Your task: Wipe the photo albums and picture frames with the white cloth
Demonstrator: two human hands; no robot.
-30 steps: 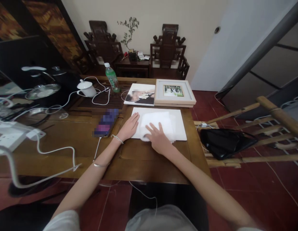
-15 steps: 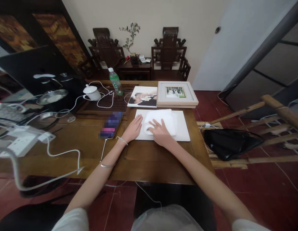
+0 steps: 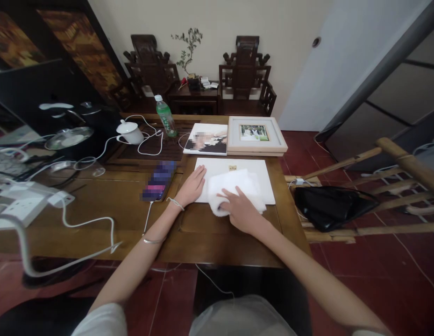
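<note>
A flat white panel [image 3: 252, 164] lies on the wooden table, with a small yellowish mark [image 3: 232, 168] near its far edge. On the panel is a folded white towel [image 3: 234, 179], its near side hanging past the panel's near edge. My right hand [image 3: 239, 210] presses on the towel with fingers spread, and its thumb is tucked at the towel's left fold, gripping it. My left hand [image 3: 193, 186] rests flat at the panel's left edge, fingers stretched out and holding nothing.
Behind the panel are a photo print [image 3: 206, 140] and a light wooden picture frame [image 3: 280, 144]. A phone [image 3: 159, 182] with a cable, a green bottle [image 3: 166, 116], a lidded white cup [image 3: 130, 133] and a power strip [image 3: 24, 200] stand leftward. A black bag [image 3: 332, 205] is at right.
My right hand has drawn the towel nearer to me across the panel, uncovering the yellowish mark. My left hand has stayed at the panel's left edge.
</note>
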